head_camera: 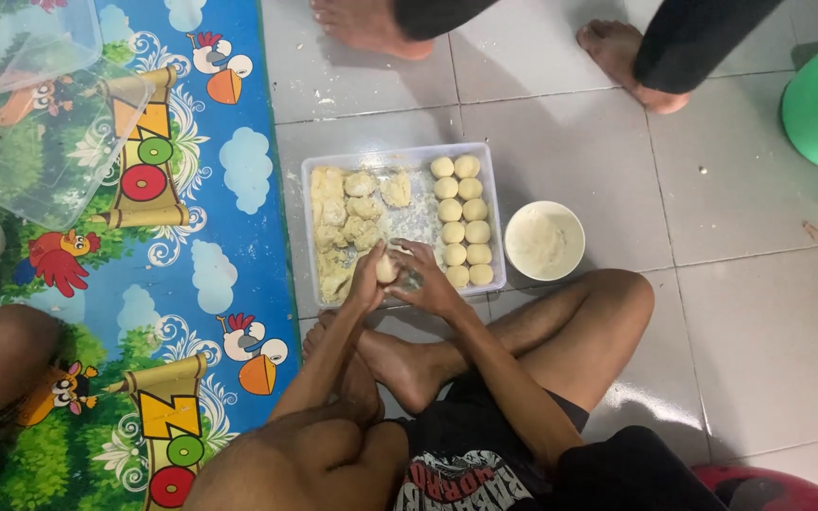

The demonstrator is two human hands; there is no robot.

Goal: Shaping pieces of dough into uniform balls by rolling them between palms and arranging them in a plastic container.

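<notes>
As I sat cross-legged, my left hand point(367, 280) and right hand point(425, 282) cupped together around a small, soft, pale dough lump point(386, 269), light and easily squashed, above the clear plastic tray point(495, 203).

No labels, signs, screens; two clear plastic containers point(35, 123) (empty, overlapping) at top left on mat.
</notes>
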